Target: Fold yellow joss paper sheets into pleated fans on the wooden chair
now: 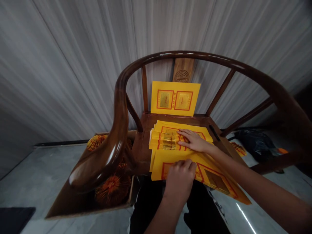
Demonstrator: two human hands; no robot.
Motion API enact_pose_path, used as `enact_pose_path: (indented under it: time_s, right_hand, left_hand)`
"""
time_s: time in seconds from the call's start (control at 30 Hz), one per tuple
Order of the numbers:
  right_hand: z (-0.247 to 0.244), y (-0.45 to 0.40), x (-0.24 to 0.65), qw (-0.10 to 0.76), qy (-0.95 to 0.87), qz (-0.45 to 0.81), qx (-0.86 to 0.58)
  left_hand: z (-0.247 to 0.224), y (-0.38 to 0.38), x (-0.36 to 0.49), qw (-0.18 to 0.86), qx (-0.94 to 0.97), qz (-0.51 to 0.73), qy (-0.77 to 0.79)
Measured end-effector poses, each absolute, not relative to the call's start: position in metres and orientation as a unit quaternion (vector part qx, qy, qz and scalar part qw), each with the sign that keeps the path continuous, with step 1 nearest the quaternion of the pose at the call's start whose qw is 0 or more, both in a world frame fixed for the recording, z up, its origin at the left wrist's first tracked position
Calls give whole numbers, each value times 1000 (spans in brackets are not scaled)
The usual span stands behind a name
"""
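Observation:
A stack of yellow joss paper with red borders and gold foil panels lies on the seat of a dark wooden chair. My right hand rests flat on top of the stack, fingers pointing left. A larger loose sheet of the same paper spreads over the front of the seat and hangs past its edge. My left hand is curled on this sheet, its fingers gripping the paper. Another yellow sheet stands upright against the chair's backrest.
The chair's curved rail arcs around the seat. A brown box to the left holds round orange-and-gold paper bundles. A black bag lies on the stone floor at right. A black pen-like object sits at the seat's edge. A grey curtain hangs behind.

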State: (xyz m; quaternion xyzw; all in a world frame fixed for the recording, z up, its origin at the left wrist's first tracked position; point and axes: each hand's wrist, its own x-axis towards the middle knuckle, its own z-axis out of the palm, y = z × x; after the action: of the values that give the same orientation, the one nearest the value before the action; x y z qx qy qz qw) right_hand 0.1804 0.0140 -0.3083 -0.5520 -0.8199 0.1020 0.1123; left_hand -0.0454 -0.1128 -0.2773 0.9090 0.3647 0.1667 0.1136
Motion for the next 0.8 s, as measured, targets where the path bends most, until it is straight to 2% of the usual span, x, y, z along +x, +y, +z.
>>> enact_pose_path:
  time_s: [0.13, 0.3, 0.4, 0.5, 0.67, 0.8]
  right_hand:
    - [-298, -8, 172, 108, -835, 95, -532]
    - [-293, -9, 163, 149, -829, 85, -532]
    - [-294, 16, 154, 172, -796, 121, -568]
    - [-300, 37, 142, 158, -782, 151, -584]
    - [-308, 39, 129, 132, -751, 185, -619]
    - [-302, 45, 135, 151, -699, 265, -647]
  left_hand:
    - [-277, -118, -46, 112, 905, 170, 372]
    - [-275, -123, -47, 116, 904, 162, 379]
    - [-272, -129, -48, 123, 902, 168, 379]
    - [-268, -137, -51, 125, 899, 168, 385]
    - [-265, -164, -65, 142, 884, 169, 412]
    - [-259, -187, -90, 121, 868, 211, 433]
